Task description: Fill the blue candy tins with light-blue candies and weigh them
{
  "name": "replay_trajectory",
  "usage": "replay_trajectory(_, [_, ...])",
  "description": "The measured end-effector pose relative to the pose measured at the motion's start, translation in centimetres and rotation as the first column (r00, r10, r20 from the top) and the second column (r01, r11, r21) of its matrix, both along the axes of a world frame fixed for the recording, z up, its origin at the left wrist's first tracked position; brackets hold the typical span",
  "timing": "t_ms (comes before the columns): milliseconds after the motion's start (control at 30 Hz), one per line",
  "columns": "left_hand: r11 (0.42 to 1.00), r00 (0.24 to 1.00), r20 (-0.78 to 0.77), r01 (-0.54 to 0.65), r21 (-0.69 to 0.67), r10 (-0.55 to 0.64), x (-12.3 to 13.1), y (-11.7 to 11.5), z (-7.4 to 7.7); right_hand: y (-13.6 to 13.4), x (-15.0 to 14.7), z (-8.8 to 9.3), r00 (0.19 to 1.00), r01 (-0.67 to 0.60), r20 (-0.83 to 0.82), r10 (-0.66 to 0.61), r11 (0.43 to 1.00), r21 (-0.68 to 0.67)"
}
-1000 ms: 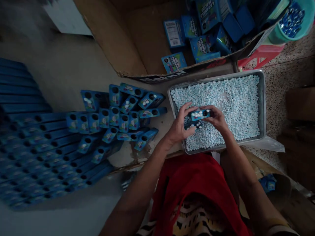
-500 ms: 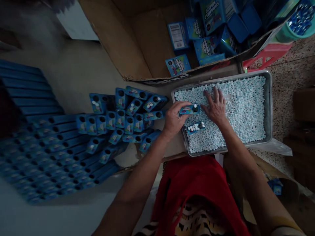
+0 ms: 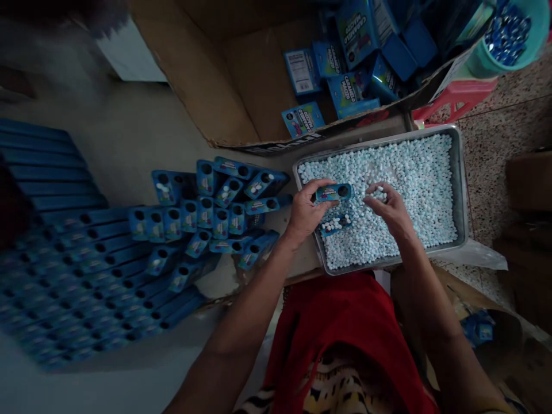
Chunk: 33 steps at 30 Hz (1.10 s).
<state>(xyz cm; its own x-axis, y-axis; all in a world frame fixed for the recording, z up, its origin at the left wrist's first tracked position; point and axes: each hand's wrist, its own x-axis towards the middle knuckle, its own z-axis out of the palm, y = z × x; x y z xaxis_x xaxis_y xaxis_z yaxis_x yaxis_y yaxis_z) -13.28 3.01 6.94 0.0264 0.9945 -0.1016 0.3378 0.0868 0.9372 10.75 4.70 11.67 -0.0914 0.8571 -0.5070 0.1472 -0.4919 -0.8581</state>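
Observation:
Between the thumb and fingers of my left hand (image 3: 304,214) is a small blue candy box (image 3: 331,194), its top with a round dark hole facing up. My right hand (image 3: 391,208) is cupped around several small white candies (image 3: 378,194), just right of that box and not touching it. Both hands are over a metal tray (image 3: 460,190) filled with pale white and bluish candies (image 3: 422,195). A second blue box (image 3: 336,225), with white candies lying on top, rests in the tray below my left hand.
Several blue boxes with holes (image 3: 204,210) stand left of the tray, and long rows of them (image 3: 86,276) reach further left. Behind is a cardboard carton (image 3: 259,80) with blue packs inside. A teal bucket (image 3: 537,34) of wrapped sweets stands above a pink stool (image 3: 466,98).
My right hand has lifted from the candies, its spread fingers closing around several of them. The white candy at the hole of the held box no longer shows. The view has shifted slightly.

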Motion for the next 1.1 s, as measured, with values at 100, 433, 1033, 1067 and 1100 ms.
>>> replay_trajectory(100, [0.998, 0.997, -0.068, 0.029, 0.051, -0.025, 0.6, 0.3, 0.9, 0.3, -0.4, 3.0, 0.948, -0.251, 0.25, 0.196, 0.944, 0.213])
replay_trajectory(433, [0.989, 0.985, -0.14, 0.115, 0.088, -0.103, 2.6, 0.3, 1.6, 1.4, -2.4, 5.2, 0.536, -0.707, 0.737, 0.412, 0.697, 0.124])
replay_trajectory(1033, [0.99, 0.988, 0.055, -0.14, -0.025, 0.141, 1.7, -0.7, 0.4, -5.2, 5.0, -2.1, 0.767, 0.471, -0.188, -0.613, 0.738, -0.484])
replay_trajectory(1067, [0.989, 0.985, 0.096, -0.143, -0.036, 0.146, 1.6, -0.8, 0.4, -5.7, 5.2, -2.2, 0.76, 0.464, -0.19, -0.622, 0.723, -0.512])
replay_trajectory(1100, [0.988, 0.98, 0.129, -0.148, -0.038, 0.152, 1.6, -1.0, 0.5, -6.0, 5.4, -2.3, 0.759, 0.458, -0.189, -0.623, 0.717, -0.526])
